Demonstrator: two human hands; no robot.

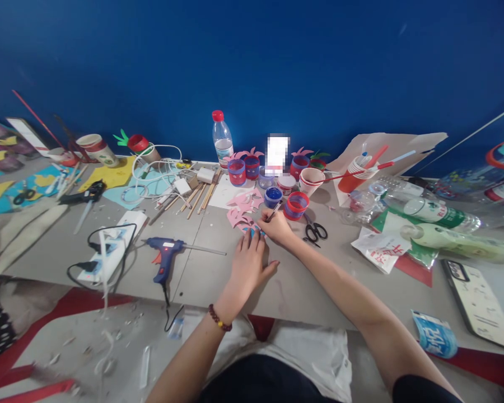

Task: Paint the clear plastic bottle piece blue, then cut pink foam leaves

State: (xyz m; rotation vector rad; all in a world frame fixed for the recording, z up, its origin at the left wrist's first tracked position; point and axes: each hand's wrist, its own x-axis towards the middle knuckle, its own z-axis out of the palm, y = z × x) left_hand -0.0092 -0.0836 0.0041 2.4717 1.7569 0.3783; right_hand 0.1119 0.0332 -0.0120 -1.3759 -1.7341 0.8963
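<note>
Black plastic makes up the hot glue gun [88,193] lying on your left, behind the white power strip [130,225] with its plugged-in leads. Further right, a blue hot glue gun [163,249] rests on its side, a glue stick [208,250] jutting from its rear toward your left hand [248,260]. That hand lies flat, its fingers extended and grasping nothing, the fingertips resting on a small piece of blue paper [247,229] at the near edge of the pink paper cut-outs [240,208]. Just beside it, your right hand [277,228] has its fingers pinched around a slim pen [274,210], probably over that blue paper, though the hand hides the tip. Behind your right hand stands a tub of blue paint [273,196], with a red-and-purple ringed cup [297,206] to its right. Black-handled scissors [317,231] lie right of your right hand, and a phone [481,302] lies at your far right.
</note>
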